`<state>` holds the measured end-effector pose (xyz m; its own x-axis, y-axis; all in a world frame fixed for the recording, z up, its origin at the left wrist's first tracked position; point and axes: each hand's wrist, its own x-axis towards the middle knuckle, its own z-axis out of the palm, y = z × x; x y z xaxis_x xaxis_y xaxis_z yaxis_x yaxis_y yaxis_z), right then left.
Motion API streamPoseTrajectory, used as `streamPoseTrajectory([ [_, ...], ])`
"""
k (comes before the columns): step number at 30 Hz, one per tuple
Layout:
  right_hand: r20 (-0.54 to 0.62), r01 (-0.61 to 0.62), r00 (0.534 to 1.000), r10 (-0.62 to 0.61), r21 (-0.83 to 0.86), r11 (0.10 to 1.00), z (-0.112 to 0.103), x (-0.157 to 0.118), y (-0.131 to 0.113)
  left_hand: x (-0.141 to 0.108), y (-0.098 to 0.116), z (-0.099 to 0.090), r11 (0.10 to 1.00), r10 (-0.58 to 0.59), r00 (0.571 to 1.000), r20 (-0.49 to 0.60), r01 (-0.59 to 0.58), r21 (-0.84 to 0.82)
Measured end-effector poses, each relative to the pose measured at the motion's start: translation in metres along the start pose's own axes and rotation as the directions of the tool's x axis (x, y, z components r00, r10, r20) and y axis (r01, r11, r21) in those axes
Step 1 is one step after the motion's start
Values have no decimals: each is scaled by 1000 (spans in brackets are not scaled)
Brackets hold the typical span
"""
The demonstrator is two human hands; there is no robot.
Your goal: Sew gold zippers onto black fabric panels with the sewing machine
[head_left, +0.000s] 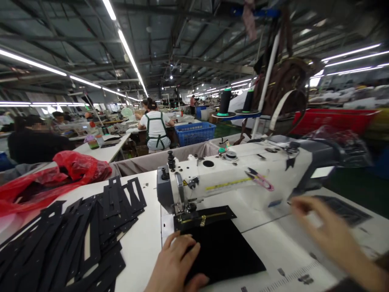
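Note:
My left hand (178, 263) lies with fingers spread on a black fabric panel (225, 251), just in front of the needle area of a white sewing machine (243, 170). Along the panel's far edge runs a black strip with a yellowish zipper (209, 216) and a metal zipper pull (203, 220). The zipper's left end sits by the presser foot (182, 213). My right hand (322, 227) is raised off the panel, right of it, close to the machine's body. Its fingers are curled and blurred; whether they hold anything is unclear.
Many black cut strips with slots (91, 227) are heaped on the table at left, beside a red plastic bag (79, 166). Pink-handled thread snips (263, 180) rest against the machine arm. Thread cones (225, 102) stand behind. Co-workers sit beyond, near a blue basket (196, 133).

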<state>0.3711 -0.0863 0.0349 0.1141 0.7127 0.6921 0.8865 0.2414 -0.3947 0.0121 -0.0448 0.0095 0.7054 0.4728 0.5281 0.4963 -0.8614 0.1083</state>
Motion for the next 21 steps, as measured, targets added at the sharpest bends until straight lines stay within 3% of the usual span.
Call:
streamPoseTrajectory([
  [1, 113, 156, 980, -161, 53, 986, 16, -12, -19, 3, 4, 6, 996, 87, 996, 35, -86, -11],
  [3, 389, 427, 805, -448, 143, 893, 47, -31, -58, 9, 13, 18, 987, 161, 975, 152, -157, -38],
  [4, 422, 465, 769, -480, 147, 873, 60, -36, -74, 13, 16, 22, 989, 143, 967, 212, -133, -60],
  [6, 440, 411, 786, -435, 154, 898, 73, -35, -94, 20, 19, 26, 988, 63, 962, 264, -24, -150],
  [8, 334, 259, 890, -309, 188, 948, 68, -24, -95, 26, 18, 23, 936, -82, 964, 254, 163, -312],
  [10, 155, 34, 985, -72, 233, 972, 52, -15, -86, 31, 16, 15, 803, -286, 925, 250, 374, -463],
  [11, 107, -113, 990, 87, 267, 957, 45, -13, -82, 33, 14, 10, 727, -376, 891, 257, 455, -515],
  [12, 147, -281, 958, 246, 317, 906, 40, -13, -81, 34, 13, 5, 650, -449, 853, 267, 516, -558],
  [13, 283, -469, 879, 383, 370, 802, 38, -15, -82, 34, 12, 1, 576, -501, 819, 279, 556, -598],
  [14, 484, -654, 747, 456, 407, 638, 40, -18, -87, 34, 13, -2, 505, -533, 792, 298, 580, -639],
  [15, 689, -806, 579, 436, 403, 434, 46, -21, -96, 33, 13, -3, 431, -555, 767, 320, 595, -678],
  [16, 847, -909, 412, 336, 354, 222, 55, -25, -108, 32, 14, -3, 349, -573, 742, 348, 605, -715],
  [17, 921, -946, 323, 217, 322, 42, 67, -27, -122, 31, 16, -1, 280, -583, 724, 369, 606, -745],
  [18, 944, -950, 296, 149, 307, -57, 79, -29, -136, 29, 17, 0, 235, -586, 716, 379, 598, -766],
  [19, 941, -944, 314, 124, 324, -69, 90, -30, -149, 28, 18, 2, 197, -588, 712, 384, 587, -785],
  [21, 915, -923, 381, 132, 366, 120, 106, -29, -166, 26, 19, 3, 109, -587, 702, 404, 563, -819],
])
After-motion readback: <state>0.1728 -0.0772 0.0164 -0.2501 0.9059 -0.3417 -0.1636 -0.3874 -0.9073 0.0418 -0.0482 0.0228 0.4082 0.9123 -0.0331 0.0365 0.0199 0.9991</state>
